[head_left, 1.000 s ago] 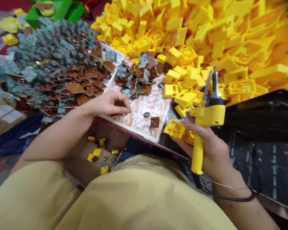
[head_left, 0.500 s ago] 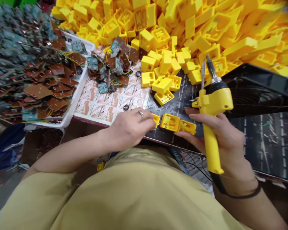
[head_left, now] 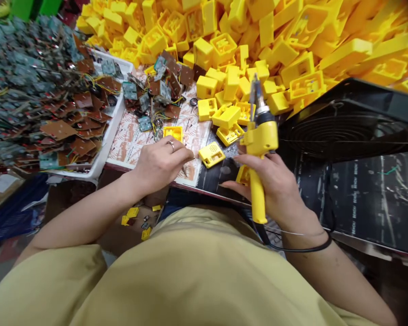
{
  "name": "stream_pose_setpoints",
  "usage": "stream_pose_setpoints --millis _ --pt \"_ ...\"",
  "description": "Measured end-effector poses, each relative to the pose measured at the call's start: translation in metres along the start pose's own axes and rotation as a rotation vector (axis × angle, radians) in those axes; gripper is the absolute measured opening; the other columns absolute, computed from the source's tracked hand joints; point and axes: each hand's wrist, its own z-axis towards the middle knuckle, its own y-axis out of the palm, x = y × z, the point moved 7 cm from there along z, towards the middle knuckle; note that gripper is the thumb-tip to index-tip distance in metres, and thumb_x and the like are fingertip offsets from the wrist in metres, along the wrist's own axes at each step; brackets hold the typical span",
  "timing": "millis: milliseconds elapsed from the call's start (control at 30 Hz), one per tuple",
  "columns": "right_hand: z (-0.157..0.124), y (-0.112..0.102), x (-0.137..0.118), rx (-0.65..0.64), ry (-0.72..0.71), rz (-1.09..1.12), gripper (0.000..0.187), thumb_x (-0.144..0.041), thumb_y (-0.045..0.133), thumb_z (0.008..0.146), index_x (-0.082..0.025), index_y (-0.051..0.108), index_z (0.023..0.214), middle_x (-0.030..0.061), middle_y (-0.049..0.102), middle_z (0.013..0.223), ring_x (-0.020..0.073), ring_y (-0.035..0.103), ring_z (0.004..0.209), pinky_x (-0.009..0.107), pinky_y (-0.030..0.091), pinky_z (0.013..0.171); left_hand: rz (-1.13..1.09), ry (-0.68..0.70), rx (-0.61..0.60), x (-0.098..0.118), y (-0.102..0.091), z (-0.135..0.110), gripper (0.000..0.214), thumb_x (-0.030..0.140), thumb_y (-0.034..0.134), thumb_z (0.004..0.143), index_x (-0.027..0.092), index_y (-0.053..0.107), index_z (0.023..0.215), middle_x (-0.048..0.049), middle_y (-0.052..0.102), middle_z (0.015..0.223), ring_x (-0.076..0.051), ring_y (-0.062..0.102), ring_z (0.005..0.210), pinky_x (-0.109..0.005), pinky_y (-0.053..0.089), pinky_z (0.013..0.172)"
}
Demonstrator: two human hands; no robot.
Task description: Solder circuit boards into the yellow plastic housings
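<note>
My right hand is closed round the grip of a yellow soldering gun, its metal tip pointing up and away. My left hand, with a ring on one finger, rests on the printed work mat with fingers curled in a pinch; what they hold is too small to make out. A yellow plastic case with a speaker grille lies between the two hands. Another yellow case sits just beyond my left fingers.
A huge heap of yellow plastic housings fills the back. Brown and green circuit boards are piled in a white tray at left. A black fan stands at right. A cardboard box with small parts sits below the table edge.
My left hand has drawn back left onto the mat. My right hand with the soldering gun has shifted left toward the middle. A grilled yellow case now lies between the hands.
</note>
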Motion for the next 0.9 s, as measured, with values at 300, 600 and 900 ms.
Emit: stream_pose_setpoints --millis 300,600,900 --pt "0.045 0.047 -0.025 -0.075 -0.009 -0.256 0.028 -0.029 0.059 0.095 -0.02 0.057 0.121 0.0159 0.065 0.112 0.0302 0.06 0.103 0.039 0.051 0.079 -0.26 -0.222 -0.045 -0.016 -0.005 -0.012 0.018 0.022 0.052 0.095 0.016 0.069 0.093 -0.0054 0.073 0.094 -0.015 0.069 0.082 -0.024 0.051 0.072" --pt "0.04 0.051 -0.036 -0.014 0.018 0.126 0.034 -0.026 0.058 0.094 -0.021 0.042 0.125 0.0074 0.063 0.104 0.0194 0.064 0.093 0.03 0.054 0.078 0.073 -0.345 -0.381 -0.041 0.015 -0.024 0.021 0.027 0.051 0.095 0.017 0.067 0.104 -0.0107 0.055 0.146 -0.023 0.072 0.086 -0.03 0.049 0.059" --pt "0.023 0.039 -0.036 -0.073 -0.038 0.186 0.032 -0.021 0.058 0.094 -0.024 0.049 0.125 0.0074 0.064 0.108 0.0193 0.066 0.085 0.028 0.051 0.069 -0.143 -0.111 -0.498 -0.044 -0.05 -0.087 0.028 0.032 0.051 0.093 0.022 0.069 0.075 -0.0001 0.076 0.09 -0.009 0.058 0.053 -0.021 0.037 0.049"
